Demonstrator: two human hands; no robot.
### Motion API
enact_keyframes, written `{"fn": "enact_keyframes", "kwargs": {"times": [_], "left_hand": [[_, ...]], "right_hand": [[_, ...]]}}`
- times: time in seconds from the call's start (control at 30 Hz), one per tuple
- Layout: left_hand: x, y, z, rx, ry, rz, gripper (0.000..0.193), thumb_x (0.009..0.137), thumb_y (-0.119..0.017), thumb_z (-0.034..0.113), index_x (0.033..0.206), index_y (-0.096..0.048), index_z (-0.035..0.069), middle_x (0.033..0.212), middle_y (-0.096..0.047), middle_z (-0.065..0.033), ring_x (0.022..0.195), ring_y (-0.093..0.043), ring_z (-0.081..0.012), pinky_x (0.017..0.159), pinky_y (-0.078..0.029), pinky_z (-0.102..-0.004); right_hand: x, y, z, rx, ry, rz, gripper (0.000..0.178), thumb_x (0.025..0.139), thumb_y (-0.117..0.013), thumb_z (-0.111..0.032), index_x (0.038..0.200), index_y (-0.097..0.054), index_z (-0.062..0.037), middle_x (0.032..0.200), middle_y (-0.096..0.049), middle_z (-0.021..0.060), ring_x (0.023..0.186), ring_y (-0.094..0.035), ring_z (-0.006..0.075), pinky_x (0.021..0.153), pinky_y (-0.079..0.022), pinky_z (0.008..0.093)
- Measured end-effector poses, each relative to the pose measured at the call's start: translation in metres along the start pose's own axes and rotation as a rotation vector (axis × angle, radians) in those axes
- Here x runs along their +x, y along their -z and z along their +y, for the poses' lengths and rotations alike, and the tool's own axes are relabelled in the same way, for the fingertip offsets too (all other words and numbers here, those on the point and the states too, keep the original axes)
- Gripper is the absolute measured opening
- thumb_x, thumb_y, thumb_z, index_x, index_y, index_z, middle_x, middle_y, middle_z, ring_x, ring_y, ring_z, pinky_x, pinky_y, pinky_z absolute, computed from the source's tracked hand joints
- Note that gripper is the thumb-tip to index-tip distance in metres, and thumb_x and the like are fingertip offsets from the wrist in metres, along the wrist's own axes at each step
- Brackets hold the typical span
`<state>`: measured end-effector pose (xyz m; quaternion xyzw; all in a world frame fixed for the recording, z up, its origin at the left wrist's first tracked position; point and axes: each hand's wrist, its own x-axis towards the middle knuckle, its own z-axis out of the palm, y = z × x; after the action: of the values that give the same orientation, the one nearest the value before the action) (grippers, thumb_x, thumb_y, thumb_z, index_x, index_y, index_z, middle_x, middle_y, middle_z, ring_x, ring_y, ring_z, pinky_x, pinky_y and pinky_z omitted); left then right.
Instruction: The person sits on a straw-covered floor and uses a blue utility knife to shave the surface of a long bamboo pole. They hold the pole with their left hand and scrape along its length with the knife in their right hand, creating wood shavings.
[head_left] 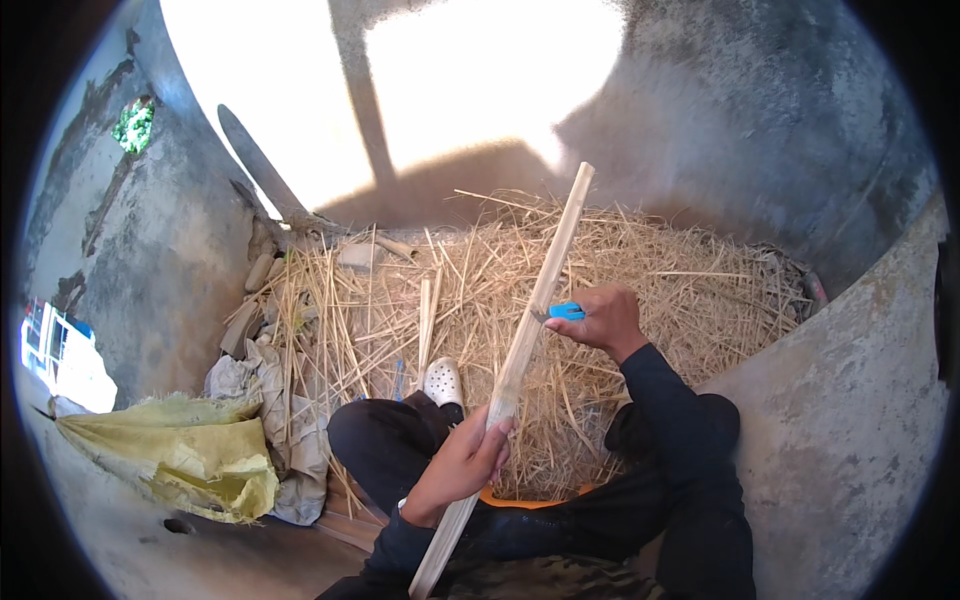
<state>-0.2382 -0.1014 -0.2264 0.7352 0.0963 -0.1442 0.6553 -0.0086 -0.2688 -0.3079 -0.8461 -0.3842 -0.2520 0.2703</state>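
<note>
Pale split bamboo strip [530, 320]: long, likely light, stiff, splintery. Left hand [462, 462] clamped round its lower length; right hand [598, 320] closed on blue-handled knife [562, 312] at mid-strip, above the straw pile [660, 290].

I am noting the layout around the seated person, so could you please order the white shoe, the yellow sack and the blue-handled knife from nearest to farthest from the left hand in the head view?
From the left hand, which grips the long bamboo strip:
1. White shoe, just above the hand.
2. Blue-handled knife, up and to the right, in the right hand.
3. Yellow sack, far to the left on the ground.
</note>
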Motion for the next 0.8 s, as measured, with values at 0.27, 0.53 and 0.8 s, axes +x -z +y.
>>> {"fn": "enact_keyframes", "kwargs": {"times": [0.27,0.53,0.8], "left_hand": [[-0.003,-0.006,-0.010,-0.123,0.045,-0.062,0.028,0.104,-0.041,0.032,0.108,-0.049,0.006,0.065,-0.044,0.0031,0.050,-0.043,-0.0046,0.048,-0.038,-0.0191],[-0.009,-0.012,-0.016,-0.127,0.066,-0.163,0.028,0.105,-0.037,0.030,0.111,-0.047,0.004,0.062,-0.042,0.0032,0.049,-0.043,-0.0054,0.048,-0.038,-0.0199],[-0.014,-0.014,-0.017,-0.300,0.070,-0.191,0.028,0.104,-0.039,0.029,0.111,-0.048,0.003,0.064,-0.044,0.0034,0.050,-0.044,-0.0046,0.048,-0.039,-0.0184]], "right_hand": [[0.015,0.007,0.050,-0.130,-0.073,0.051,0.069,0.073,-0.055,-0.079,0.050,-0.051,-0.0135,0.043,-0.048,0.0042,0.038,-0.051,0.0225,0.039,-0.039,0.0361],[0.034,0.004,0.126,-0.144,-0.467,0.081,0.075,0.080,-0.045,-0.079,0.058,-0.060,-0.0086,0.051,-0.055,0.0114,0.048,-0.056,0.0298,0.047,-0.043,0.0435],[0.015,0.037,0.179,-0.145,-0.791,0.032,0.083,0.087,-0.031,-0.077,0.057,-0.049,-0.0017,0.054,-0.050,0.0163,0.056,-0.053,0.0367,0.056,-0.038,0.0479]]}}
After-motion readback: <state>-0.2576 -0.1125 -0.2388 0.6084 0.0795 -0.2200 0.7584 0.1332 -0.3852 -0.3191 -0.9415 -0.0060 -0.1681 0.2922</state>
